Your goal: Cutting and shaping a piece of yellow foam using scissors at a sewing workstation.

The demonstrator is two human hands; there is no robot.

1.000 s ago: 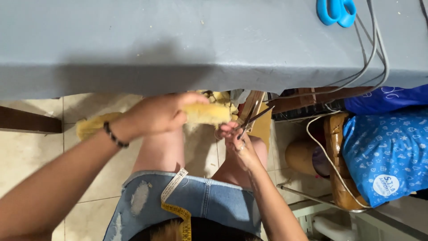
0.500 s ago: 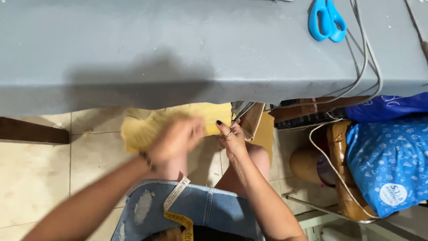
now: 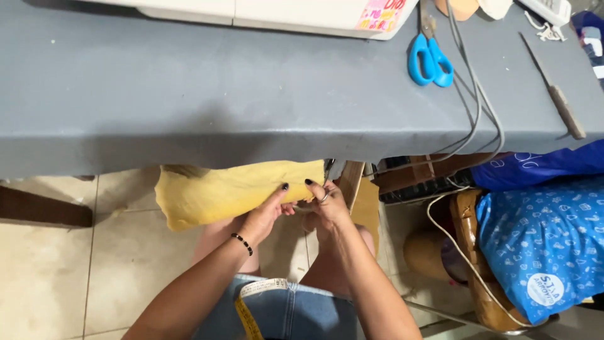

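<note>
A piece of yellow cloth point(image 3: 220, 189) hangs just below the front edge of the grey table point(image 3: 251, 101), above my lap. My left hand point(image 3: 264, 214) pinches its lower right edge, fingers closed on the fabric. My right hand point(image 3: 324, 203) sits right beside it, gripping a small pair of metal scissors point(image 3: 327, 173) at the cloth's right end; the blades are mostly hidden by the fingers and the table edge. A yellow tape measure point(image 3: 248, 308) lies over my denim shorts.
Blue-handled scissors point(image 3: 430, 60) and grey cables point(image 3: 478, 107) lie on the table at the right, a knife-like tool point(image 3: 557, 94) farther right. A white machine point(image 3: 264, 12) stands at the back. Blue bags point(image 3: 547, 239) and a wooden chair point(image 3: 469, 252) crowd the floor on the right.
The view has tilted up, showing more tabletop. My left hand slid from the cloth's middle to its right edge, close to my right hand, and the cloth now hangs spread out.
</note>
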